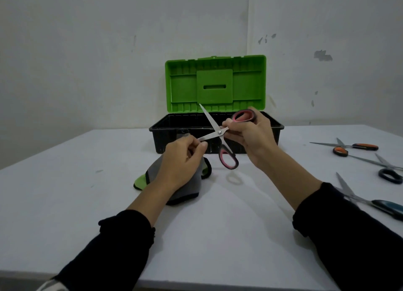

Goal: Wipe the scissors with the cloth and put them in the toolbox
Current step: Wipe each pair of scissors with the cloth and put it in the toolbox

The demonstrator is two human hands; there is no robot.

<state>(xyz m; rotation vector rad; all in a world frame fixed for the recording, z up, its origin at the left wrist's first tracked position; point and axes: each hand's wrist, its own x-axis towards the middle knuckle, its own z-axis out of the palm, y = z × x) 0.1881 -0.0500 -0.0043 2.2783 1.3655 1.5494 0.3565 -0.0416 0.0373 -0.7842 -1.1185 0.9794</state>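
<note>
Scissors, where: the pink and black scissors (219,132) are up in the air, in front of the toolbox and above the table, held by both hands.
Table: a big white table (218,236) fills the bottom half of the view, with a pale wall behind it.
Toolbox: a toolbox (172,125) sits at the back of the table, near the wall. Its bottom part is black. Its green lid (214,83) stands straight up, so the box is wide open.
Sleeves: both arms wear black sleeves (353,232) that reach in from the bottom edge.
Cloth: a grey cloth (189,189) with black and green edges lies on the table under the left hand and hangs from it.
Right hand: the right hand (250,131) is closed around one pink handle ring, with the thumb and finger pressed near the middle screw.
Left hand: the left hand (182,157) pinches the tip of one blade, with a bit of cloth tucked in its fingers.
Scissors, shape: the blades are spread open like an X. One blade points up at the lid. The other handle ring hangs down, free.
Other scissors: three more pairs lie on the right side of the table, well apart from the hands. They are orange scissors (357,147), dark scissors (386,171) and blue scissors (379,203).
</note>
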